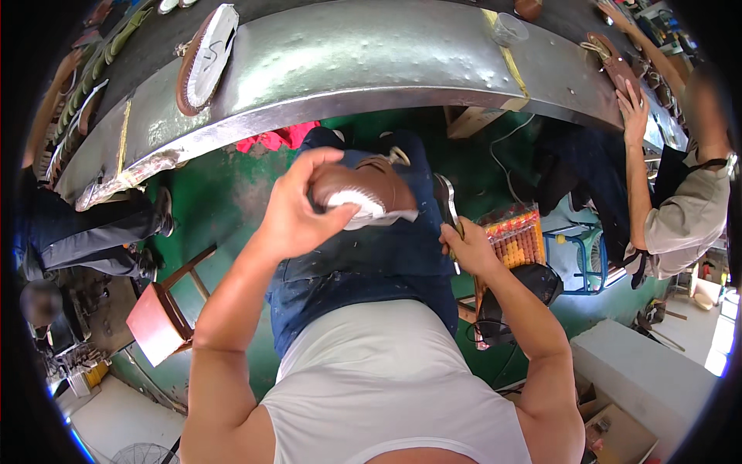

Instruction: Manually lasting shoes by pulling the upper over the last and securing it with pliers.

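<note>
My left hand [295, 215] grips a brown shoe upper [380, 185] by one end, above my lap. White material shows along its underside, and a light lace or cord hangs near its far side. In my right hand [470, 246] is a slim metal hand tool [448, 195] with a curved head, held just right of the shoe upper; its exact kind is not plain. A similar brown shoe upper [202, 66] with a white underside lies on the metal-topped bench ahead.
The metal bench [332, 58] curves across the front, with a clear plastic cup [510, 29] on it. A co-worker [688, 201] at right handles another brown shoe piece. A wooden stool [161, 321] stands at left, and a beaded seat [514, 238] at right.
</note>
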Demonstrator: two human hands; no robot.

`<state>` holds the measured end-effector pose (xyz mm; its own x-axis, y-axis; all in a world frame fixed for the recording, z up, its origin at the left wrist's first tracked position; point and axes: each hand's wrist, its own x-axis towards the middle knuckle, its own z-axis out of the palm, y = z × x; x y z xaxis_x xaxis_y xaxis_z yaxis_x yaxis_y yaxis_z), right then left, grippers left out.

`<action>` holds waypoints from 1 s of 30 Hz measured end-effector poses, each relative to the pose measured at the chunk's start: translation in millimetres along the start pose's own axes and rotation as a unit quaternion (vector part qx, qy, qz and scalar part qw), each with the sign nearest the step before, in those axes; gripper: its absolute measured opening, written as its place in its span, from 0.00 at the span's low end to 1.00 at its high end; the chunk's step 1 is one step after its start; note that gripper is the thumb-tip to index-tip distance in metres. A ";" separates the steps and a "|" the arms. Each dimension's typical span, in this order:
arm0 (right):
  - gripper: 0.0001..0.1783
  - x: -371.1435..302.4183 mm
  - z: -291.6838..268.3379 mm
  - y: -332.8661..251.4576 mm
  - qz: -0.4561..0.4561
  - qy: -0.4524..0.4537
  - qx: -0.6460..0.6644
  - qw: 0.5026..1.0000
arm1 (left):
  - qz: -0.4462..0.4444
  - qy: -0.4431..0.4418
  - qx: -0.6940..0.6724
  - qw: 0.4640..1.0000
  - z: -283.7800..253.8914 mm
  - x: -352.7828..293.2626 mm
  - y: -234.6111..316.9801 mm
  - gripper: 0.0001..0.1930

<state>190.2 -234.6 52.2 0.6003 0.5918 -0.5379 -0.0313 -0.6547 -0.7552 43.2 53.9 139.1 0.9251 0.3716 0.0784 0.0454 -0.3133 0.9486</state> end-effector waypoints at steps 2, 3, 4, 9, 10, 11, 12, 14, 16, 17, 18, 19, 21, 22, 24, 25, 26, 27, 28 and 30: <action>0.16 0.8 3.1 0.3 0.002 0.003 -0.007 1.000 | 0.002 0.023 -0.172 0.985 16.4 20.8 -1.5 0.25; 0.15 4.0 5.9 11.9 -0.036 -0.026 0.069 0.997 | -0.028 0.014 -0.114 0.993 23.8 34.2 -9.7 0.23; 0.15 3.6 8.5 12.8 -0.074 -0.057 0.143 0.985 | -0.058 0.008 -0.054 0.997 29.5 45.4 -17.7 0.22; 0.11 -18.3 9.4 -11.2 -0.062 -0.102 -0.036 0.992 | -0.157 -0.112 -0.016 0.981 60.9 15.1 -109.2 0.24; 0.11 -18.8 6.9 -19.6 -0.062 -0.101 -0.033 0.992 | -0.092 -0.082 -0.056 0.991 63.0 -4.8 -109.1 0.23; 0.11 -22.8 4.0 -30.8 -0.070 -0.127 -0.070 0.987 | -0.094 -0.085 -0.055 0.990 58.4 -15.7 -97.3 0.23; 0.11 -26.7 4.3 -36.6 -0.076 -0.154 -0.106 0.979 | -0.161 -0.086 0.003 0.983 50.6 -25.7 -76.1 0.20; 0.13 -23.4 8.9 -37.5 -0.085 -0.163 -0.094 0.978 | -0.225 -0.087 0.062 0.968 49.9 -39.6 -65.1 0.17; 0.15 -16.3 14.4 -36.2 -0.190 -0.131 -0.115 0.966 | -0.256 -0.026 0.108 0.960 58.7 -42.9 -65.0 0.12; 0.15 -12.8 16.6 -37.2 -0.192 -0.131 -0.116 0.966 | -0.228 -0.011 0.132 0.965 61.9 -41.9 -64.6 0.10; 0.16 -10.2 17.9 -40.0 -0.226 -0.105 -0.142 0.958 | -0.227 -0.009 0.131 0.965 64.3 -41.9 -64.6 0.10; 0.17 -7.5 18.1 -43.6 -0.259 -0.077 -0.168 0.948 | -0.148 0.005 0.149 0.978 66.5 -41.7 -65.1 0.09; 0.16 -2.5 7.3 -63.2 -0.194 -0.146 -0.212 0.947 | -0.029 0.036 0.188 0.981 73.1 -42.3 -63.0 0.11; 0.16 0.2 0.0 -79.8 -0.126 -0.213 -0.250 0.936 | -0.028 0.036 0.188 0.981 74.8 -41.9 -61.0 0.11; 0.17 11.5 -13.7 -113.6 0.004 -0.325 -0.266 0.908 | -0.022 0.023 0.218 0.975 76.4 -44.6 -57.9 0.14; 0.20 15.3 -15.7 -121.1 0.009 -0.314 -0.269 0.910 | -0.137 -0.015 0.208 0.968 72.3 -45.7 -76.7 0.18; 0.20 16.0 -13.2 -122.0 0.008 -0.314 -0.269 0.910 | -0.137 -0.014 0.208 0.968 82.8 -46.5 -99.9 0.18; 0.19 19.1 -10.3 -120.6 -0.050 -0.297 -0.314 0.900 | -0.187 0.056 -0.037 0.980 93.1 -39.4 -107.1 0.20; 0.19 22.9 -6.0 -118.5 -0.109 -0.279 -0.356 0.885 | -0.224 0.123 -0.280 0.925 98.4 -37.0 -113.8 0.24; 0.18 21.0 12.9 -101.0 -0.104 -0.250 -0.352 0.896 | -0.412 -0.006 -0.477 0.776 90.9 -41.8 -119.4 0.30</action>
<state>195.6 -149.9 112.4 0.0957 0.7572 -0.6462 0.6581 -0.5351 -0.5296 33.4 -3.7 -5.3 0.7343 0.0911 -0.6727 0.3292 0.8188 0.4702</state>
